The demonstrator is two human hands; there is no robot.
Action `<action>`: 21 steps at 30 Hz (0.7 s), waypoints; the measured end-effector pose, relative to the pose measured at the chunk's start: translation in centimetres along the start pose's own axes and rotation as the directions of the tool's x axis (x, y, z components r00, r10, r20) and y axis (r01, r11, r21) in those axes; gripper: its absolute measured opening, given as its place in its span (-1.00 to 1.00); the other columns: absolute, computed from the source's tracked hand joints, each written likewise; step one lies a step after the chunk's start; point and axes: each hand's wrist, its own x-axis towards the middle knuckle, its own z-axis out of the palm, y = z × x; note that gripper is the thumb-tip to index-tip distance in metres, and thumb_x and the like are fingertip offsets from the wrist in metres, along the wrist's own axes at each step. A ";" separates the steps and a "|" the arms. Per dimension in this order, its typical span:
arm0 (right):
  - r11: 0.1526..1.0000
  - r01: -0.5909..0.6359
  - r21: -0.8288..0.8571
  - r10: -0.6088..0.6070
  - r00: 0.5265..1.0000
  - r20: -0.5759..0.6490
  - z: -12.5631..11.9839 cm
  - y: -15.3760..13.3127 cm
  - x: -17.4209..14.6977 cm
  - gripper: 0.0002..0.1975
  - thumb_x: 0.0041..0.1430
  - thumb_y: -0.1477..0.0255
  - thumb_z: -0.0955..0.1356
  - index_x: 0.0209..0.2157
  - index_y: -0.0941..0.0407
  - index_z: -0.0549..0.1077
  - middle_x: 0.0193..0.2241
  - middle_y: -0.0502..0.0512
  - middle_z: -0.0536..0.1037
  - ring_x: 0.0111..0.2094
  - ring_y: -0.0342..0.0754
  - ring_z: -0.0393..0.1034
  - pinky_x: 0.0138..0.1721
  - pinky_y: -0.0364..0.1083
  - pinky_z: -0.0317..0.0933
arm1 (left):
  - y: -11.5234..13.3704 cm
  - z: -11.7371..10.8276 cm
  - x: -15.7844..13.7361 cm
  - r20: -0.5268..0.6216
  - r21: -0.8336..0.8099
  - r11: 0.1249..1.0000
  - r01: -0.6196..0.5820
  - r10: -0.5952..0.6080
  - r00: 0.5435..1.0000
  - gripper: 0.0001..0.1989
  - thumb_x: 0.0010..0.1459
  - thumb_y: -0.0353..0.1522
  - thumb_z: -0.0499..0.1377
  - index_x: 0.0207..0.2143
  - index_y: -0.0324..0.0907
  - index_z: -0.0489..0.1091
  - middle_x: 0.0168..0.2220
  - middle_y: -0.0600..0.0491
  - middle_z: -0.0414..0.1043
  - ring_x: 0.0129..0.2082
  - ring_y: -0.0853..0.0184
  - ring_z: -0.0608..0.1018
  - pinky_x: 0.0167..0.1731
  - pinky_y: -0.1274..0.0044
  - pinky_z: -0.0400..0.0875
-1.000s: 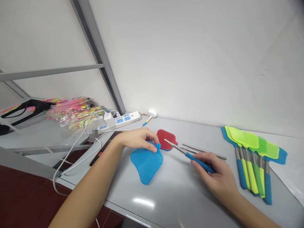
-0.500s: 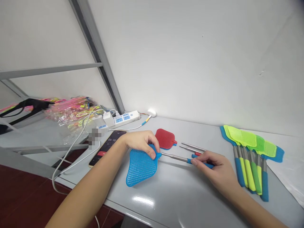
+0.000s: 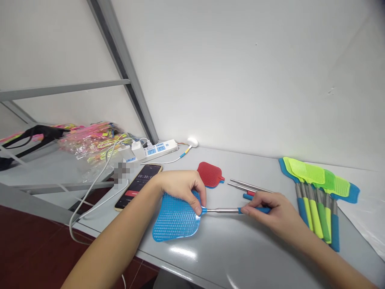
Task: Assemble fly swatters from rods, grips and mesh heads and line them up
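While the left hand (image 3: 185, 190) pinches a blue swatter head (image 3: 177, 221) by its neck (image 3: 204, 210), over the near middle of the surface (image 3: 234, 249), the right hand (image 3: 269, 208) grips the blue handle (image 3: 264, 210) of a metal rod (image 3: 225, 210), tip meeting that neck. Beyond: red swatter head (image 3: 209, 174), one; loose rods (image 3: 251, 185), just beside the right hand. Right: swatters (image 3: 315, 214), fanned, yellow, green and blue. Left: phone (image 3: 138, 186); farther, white power strip (image 3: 162, 148).

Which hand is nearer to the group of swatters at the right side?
Right. The right hand, holding the blue handle, is left of the swatters; the left hand, gripping the blue mesh head, is much farther left.
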 end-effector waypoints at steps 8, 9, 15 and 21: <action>0.995 -0.101 -0.009 0.101 0.994 -0.035 1.3 0.5 0.3 -0.65 0.06 0.07 0.40 -0.50 0.08 0.48 -0.56 -0.02 0.47 -0.49 -0.11 0.28 -0.44 -0.12 0.12 | -0.4 0.3 0.8 -0.147 0.158 0.986 0.060 -0.037 0.988 -0.77 -0.14 -0.23 0.41 -0.38 -0.11 0.58 -0.44 0.14 0.56 -0.47 0.39 0.50 -0.50 0.61 0.24; 0.993 -0.119 0.015 0.120 0.991 -0.056 1.4 0.5 0.4 -0.65 0.06 0.06 0.40 -0.49 0.08 0.49 -0.54 -0.01 0.49 -0.47 -0.10 0.30 -0.43 -0.12 0.13 | -0.5 0.1 0.7 -0.234 0.173 0.982 0.075 -0.033 0.972 -0.75 -0.16 -0.23 0.42 -0.38 -0.11 0.57 -0.44 0.14 0.55 -0.44 0.38 0.50 -0.49 0.61 0.24; 0.982 -0.145 0.119 0.171 0.953 -0.251 1.4 0.1 0.3 -0.66 0.08 0.07 0.39 -0.42 0.08 0.49 -0.51 0.00 0.51 -0.44 -0.08 0.32 -0.41 -0.12 0.14 | -1.9 -2.0 0.7 -0.850 -0.014 0.989 -0.148 0.066 0.522 -0.65 0.11 -0.11 0.23 -0.13 -0.12 0.48 -0.26 0.04 0.53 -0.25 0.31 0.52 -0.24 0.51 0.35; 0.990 -0.107 0.093 0.133 0.930 -0.343 1.4 0.6 0.2 -0.68 0.15 0.09 0.35 -0.32 0.07 0.45 -0.56 -0.06 0.39 -0.47 -0.11 0.25 -0.43 -0.13 0.09 | -2.9 -1.6 1.8 -0.652 -0.569 0.752 -0.332 -0.166 0.740 -0.54 0.05 -0.11 0.30 -0.09 -0.22 0.44 -0.15 -0.10 0.55 -0.24 0.20 0.59 -0.19 0.38 0.47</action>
